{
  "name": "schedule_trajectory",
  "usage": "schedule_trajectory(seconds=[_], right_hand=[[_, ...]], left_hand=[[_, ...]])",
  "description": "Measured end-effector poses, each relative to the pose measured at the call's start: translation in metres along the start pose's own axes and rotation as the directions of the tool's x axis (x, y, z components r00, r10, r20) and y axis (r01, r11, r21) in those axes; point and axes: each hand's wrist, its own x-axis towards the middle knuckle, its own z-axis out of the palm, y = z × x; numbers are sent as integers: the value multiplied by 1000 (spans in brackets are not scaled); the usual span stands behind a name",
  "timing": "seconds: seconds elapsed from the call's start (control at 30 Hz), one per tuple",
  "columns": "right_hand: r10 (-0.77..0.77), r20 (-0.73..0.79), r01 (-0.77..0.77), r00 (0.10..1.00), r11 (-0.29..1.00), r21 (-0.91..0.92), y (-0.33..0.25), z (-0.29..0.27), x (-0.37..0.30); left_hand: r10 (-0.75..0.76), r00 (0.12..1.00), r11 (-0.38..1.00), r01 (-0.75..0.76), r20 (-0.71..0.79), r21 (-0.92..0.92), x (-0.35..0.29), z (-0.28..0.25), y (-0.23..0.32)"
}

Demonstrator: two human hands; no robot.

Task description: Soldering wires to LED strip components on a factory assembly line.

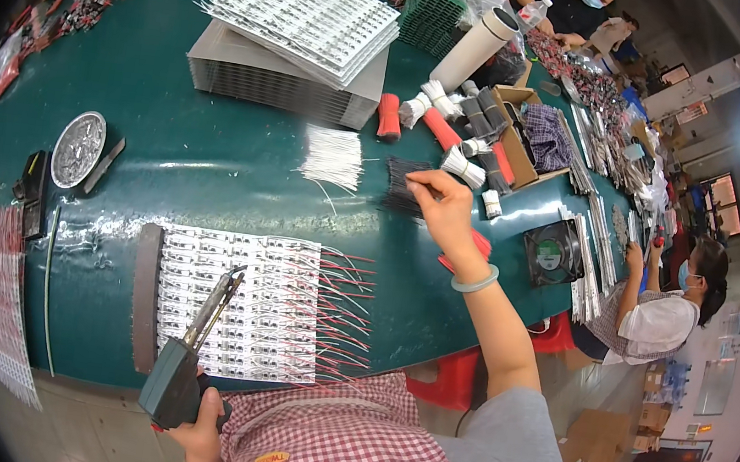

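Observation:
In my left hand (pixel 202 432) is a dark green soldering gun (pixel 173 380), its metal tip angled over a white panel of small circuit boards (pixel 233 330). Red and white wires (pixel 343 311) stick out along the panel's right edge, and a brown strip (pixel 144 296) lines its left edge. My right hand (pixel 446 211) reaches over a pile of black wires (pixel 402 180), thumb and forefinger pinched together at its edge; whatever they hold is too small to make out. Beside it lie loose white wires (pixel 331 154), and red wires (pixel 477 250) show partly behind my hand.
Stacked white panels (pixel 309 16) rest on a grey rack (pixel 278 77) at the back. A round metal tin (pixel 79 149) sits left. Bundled wires, a tumbler (pixel 477 48), a cardboard box (pixel 526 162) and a small fan (pixel 554 254) stand right. Co-workers sit around the table.

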Motion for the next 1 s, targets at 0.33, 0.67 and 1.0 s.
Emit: schedule_trajectory(seconds=[0.33, 0.67, 1.0], right_hand=[[-268, -33, 260, 963, 954, -150, -5, 0, 6], [-634, 170, 622, 754, 608, -492, -10, -12, 17], [-277, 750, 799, 601, 234, -554, -60, 23, -21]], left_hand=[[52, 994, 998, -49, 97, -32, 14, -7, -10], [-9, 997, 1000, 10, 77, -7, 21, -18, -15], [-2, 993, 979, 26, 121, -202, 26, 3, 8]])
